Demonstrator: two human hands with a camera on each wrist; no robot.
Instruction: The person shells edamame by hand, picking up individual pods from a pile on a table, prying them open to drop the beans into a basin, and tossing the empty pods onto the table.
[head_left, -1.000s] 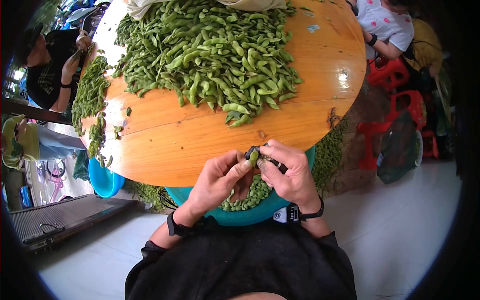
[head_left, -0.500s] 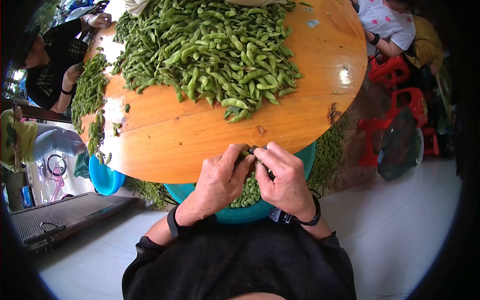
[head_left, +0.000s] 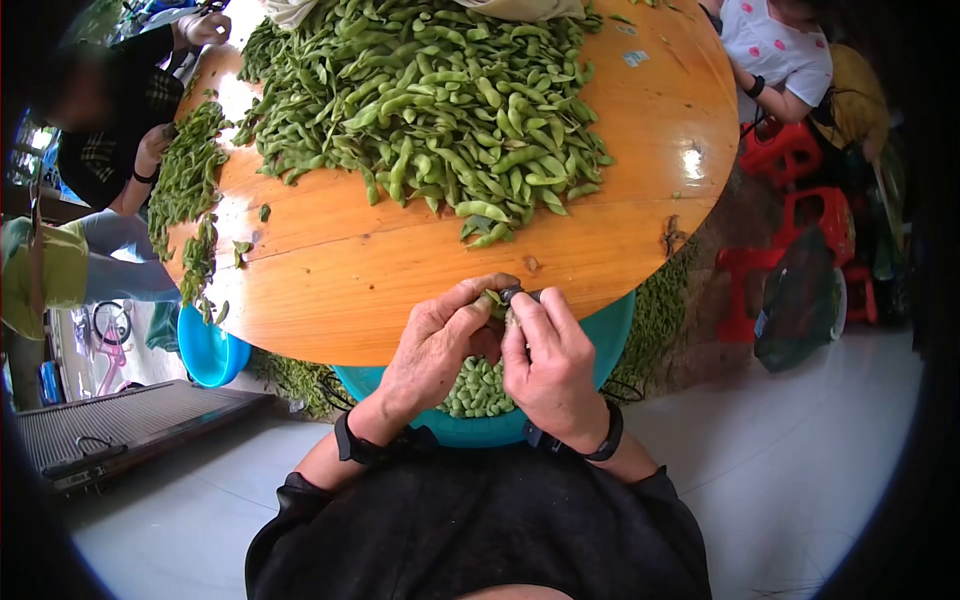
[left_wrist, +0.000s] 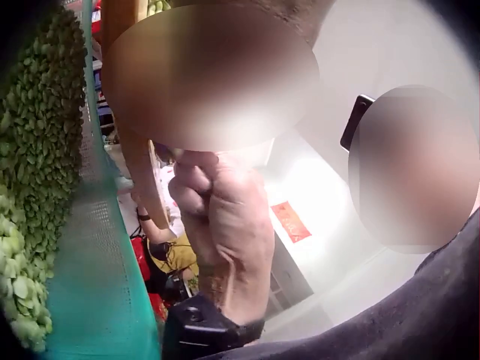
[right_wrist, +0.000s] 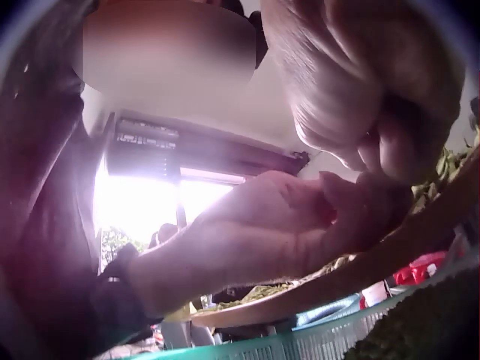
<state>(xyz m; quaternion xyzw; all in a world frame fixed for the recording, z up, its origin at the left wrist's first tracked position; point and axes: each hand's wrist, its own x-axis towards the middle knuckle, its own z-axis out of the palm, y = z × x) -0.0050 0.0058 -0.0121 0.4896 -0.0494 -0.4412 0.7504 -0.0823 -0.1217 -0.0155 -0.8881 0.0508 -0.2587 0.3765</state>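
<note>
In the head view my left hand [head_left: 430, 340] pinches a green soybean pod [head_left: 494, 297] between thumb and fingers, near the table's front edge. My right hand [head_left: 552, 362] meets it there, thumb and fingers curled on a small black tool [head_left: 512, 293] right against the pod; most of the tool is hidden by the fingers. Below both hands sits a teal basin [head_left: 480, 432] with shelled green beans [head_left: 478, 388] in it. The left wrist view shows the beans [left_wrist: 37, 172] along the basin's mesh wall. Both hands appear close together in the right wrist view, the pod hidden.
A large heap of pods [head_left: 430, 110] covers the round wooden table [head_left: 350, 280]. More pods [head_left: 188, 165] lie along its left edge, by another person. A blue basin [head_left: 210, 350] stands at left; red stools [head_left: 740, 285] and a dark bag [head_left: 800, 300] stand at right.
The pod, upright between the fingertips a second ago, now lies lower in the left fingers. My right hand has turned and shifted slightly left, with the black tool still at the pod.
</note>
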